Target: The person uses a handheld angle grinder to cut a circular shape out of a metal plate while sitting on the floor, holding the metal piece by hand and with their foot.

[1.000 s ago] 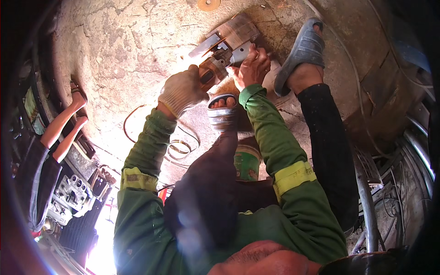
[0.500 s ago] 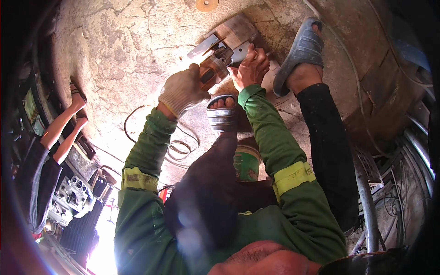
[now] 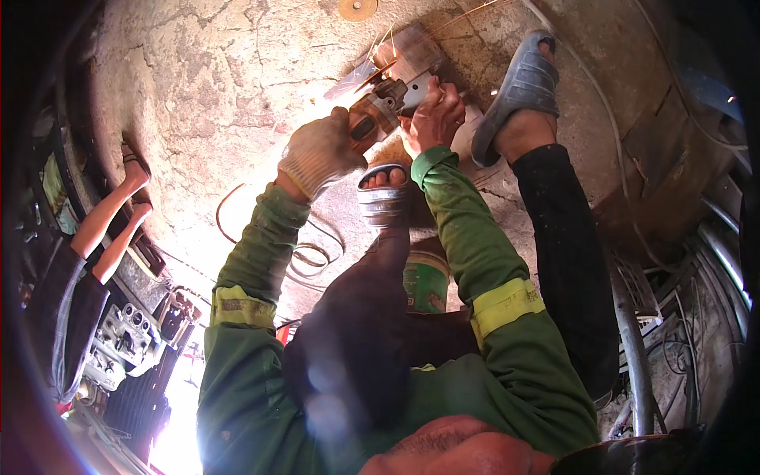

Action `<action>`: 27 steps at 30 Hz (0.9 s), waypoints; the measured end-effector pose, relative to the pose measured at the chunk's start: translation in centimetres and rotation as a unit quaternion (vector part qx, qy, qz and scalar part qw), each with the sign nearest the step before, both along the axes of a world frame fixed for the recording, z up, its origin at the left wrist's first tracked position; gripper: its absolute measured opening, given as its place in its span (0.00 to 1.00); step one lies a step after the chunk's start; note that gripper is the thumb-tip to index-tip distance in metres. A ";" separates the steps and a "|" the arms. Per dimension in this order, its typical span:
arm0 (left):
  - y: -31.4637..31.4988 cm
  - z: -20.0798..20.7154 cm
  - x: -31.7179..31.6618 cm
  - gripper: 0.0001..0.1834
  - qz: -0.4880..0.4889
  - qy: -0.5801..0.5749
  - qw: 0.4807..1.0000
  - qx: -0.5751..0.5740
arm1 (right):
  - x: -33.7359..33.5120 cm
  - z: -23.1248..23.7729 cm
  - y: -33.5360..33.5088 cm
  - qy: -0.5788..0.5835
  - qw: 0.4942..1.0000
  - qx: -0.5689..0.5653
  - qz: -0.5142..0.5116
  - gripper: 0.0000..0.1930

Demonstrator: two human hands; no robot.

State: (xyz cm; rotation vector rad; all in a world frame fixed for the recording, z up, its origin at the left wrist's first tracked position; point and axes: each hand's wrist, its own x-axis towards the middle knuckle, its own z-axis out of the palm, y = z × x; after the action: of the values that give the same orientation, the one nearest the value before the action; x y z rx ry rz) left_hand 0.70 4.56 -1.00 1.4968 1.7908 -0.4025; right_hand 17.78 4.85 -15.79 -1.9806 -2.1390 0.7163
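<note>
My left hand (image 3: 321, 154), in a pale knitted work glove, is wrapped round the body of an angle grinder (image 3: 378, 115). The grinder's thin disc (image 3: 374, 77) stands on edge against a light metal plate (image 3: 416, 93), and sparks fly from there. My bare right hand (image 3: 435, 120) grips the near right side of that plate, its fingers curled over the edge and its thumb close to the grinder head. Beneath and beyond the plate lies a flat brownish block (image 3: 419, 49) on the ground. The exact contact between disc and plate is partly hidden by the grinder.
My sandalled feet flank the work, the right sandal (image 3: 529, 83) beside the plate. A loose disc (image 3: 358, 9) lies at the far edge. A coiled cable (image 3: 317, 252) and a green bucket (image 3: 427, 283) are nearer. Another person's legs (image 3: 109, 218) and a metal engine part (image 3: 127, 336) are at left.
Sparks now spray from the disc toward the far side and right, where none showed before. My left hand and the grinder have shifted slightly; my right hand stays on the plate.
</note>
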 end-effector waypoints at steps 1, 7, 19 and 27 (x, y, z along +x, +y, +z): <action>0.1 0.2 0.0 0.34 0.007 0.001 1.000 -0.008 | 0.0 0.0 0.0 0.000 1.000 0.006 0.001 0.57; 0.1 0.4 -0.1 0.32 0.005 0.012 1.000 -0.020 | 0.0 0.3 0.1 0.031 0.999 0.015 -0.005 0.56; -3.9 4.7 -1.1 0.41 0.151 -0.033 0.988 -0.021 | 0.4 -0.3 0.1 0.021 1.000 0.022 -0.003 0.57; -10.8 7.4 -2.5 0.47 0.317 -0.100 0.943 0.000 | 1.0 1.7 0.9 0.054 0.999 0.004 -0.001 0.50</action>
State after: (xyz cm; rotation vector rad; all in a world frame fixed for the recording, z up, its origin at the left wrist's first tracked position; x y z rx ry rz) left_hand -1.84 -6.27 6.45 0.8453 1.9762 0.0726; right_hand 18.81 5.73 -14.13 -1.8946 -2.0736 0.7949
